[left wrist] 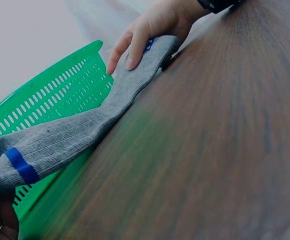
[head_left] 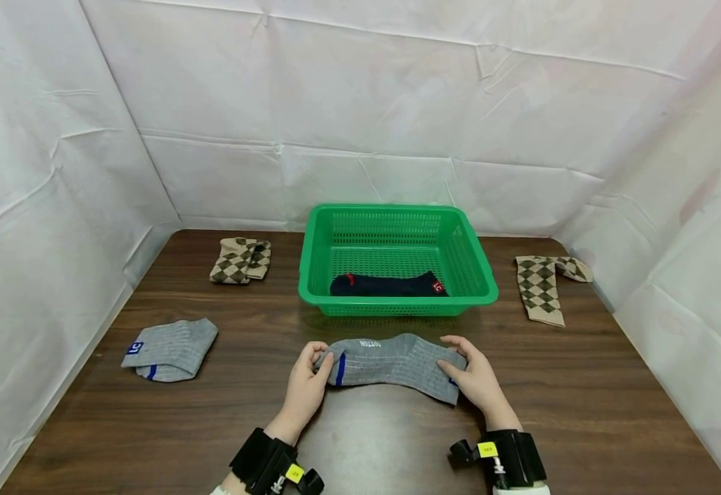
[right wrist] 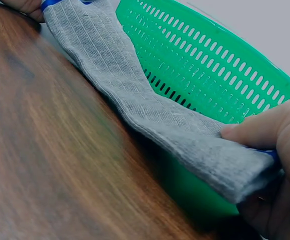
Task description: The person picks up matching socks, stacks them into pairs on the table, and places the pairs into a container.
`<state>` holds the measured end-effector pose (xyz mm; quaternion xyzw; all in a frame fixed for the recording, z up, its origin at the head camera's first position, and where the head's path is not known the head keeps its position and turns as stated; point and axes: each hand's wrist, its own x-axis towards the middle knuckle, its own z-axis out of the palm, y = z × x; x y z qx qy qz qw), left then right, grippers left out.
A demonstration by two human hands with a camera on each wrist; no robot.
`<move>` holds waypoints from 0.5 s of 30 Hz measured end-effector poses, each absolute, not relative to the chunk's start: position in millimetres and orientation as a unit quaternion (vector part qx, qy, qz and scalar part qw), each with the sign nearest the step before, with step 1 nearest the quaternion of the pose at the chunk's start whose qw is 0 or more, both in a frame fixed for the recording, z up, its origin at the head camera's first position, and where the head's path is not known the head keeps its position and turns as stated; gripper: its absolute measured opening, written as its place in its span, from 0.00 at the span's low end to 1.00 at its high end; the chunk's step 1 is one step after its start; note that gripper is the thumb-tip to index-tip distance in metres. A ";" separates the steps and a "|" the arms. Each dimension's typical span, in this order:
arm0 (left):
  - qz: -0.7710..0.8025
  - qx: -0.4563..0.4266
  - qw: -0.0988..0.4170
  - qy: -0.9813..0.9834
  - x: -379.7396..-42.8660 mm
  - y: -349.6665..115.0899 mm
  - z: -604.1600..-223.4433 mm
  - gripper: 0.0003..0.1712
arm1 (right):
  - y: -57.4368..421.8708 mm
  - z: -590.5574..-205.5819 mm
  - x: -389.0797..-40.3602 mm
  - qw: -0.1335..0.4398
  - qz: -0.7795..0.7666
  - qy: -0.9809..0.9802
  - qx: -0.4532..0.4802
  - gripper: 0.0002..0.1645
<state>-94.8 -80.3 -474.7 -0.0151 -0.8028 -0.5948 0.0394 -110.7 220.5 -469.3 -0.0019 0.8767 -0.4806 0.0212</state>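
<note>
A grey sock (head_left: 391, 364) with a blue band and white lettering is stretched sideways in front of the basket. My left hand (head_left: 306, 379) pinches its toe end beside the blue band. At the cuff end my right hand (head_left: 475, 378) holds the sock between thumb and fingers. In the right wrist view the thumb (right wrist: 254, 131) lies on top of the cuff, and the cuff's opening faces down and right. The left wrist view shows the sock (left wrist: 60, 142) slightly above the tabletop, with the left hand (left wrist: 2, 215) partly cut off by the frame.
A green basket (head_left: 397, 307) at the back holds a dark navy sock (head_left: 388, 285). Another grey sock (head_left: 171, 349) lies folded at the left. Argyle socks lie at the back left (head_left: 239, 261) and right (head_left: 540, 289). White sheeting (head_left: 360, 96) surrounds the wooden table (head_left: 583, 412).
</note>
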 end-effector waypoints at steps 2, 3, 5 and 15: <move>-0.595 -0.023 0.045 -0.802 -97.2 -81.4 -483.4 0.08 | 220.5 -470.1 -110.7 0.014 -0.475 0.880 0.002 0.26; -0.595 -0.026 0.047 -0.802 -97.9 -81.5 -485.2 0.08 | 220.7 -470.4 -110.8 0.010 -0.471 0.882 0.004 0.26; -0.592 -0.025 0.044 -0.804 -98.2 -81.0 -486.5 0.10 | 221.2 -471.3 -111.3 0.004 -0.465 0.885 0.007 0.26; -0.583 -0.039 0.097 -0.806 -98.7 -78.2 -489.5 0.06 | 221.9 -468.8 -110.5 -0.019 -0.452 0.892 0.028 0.26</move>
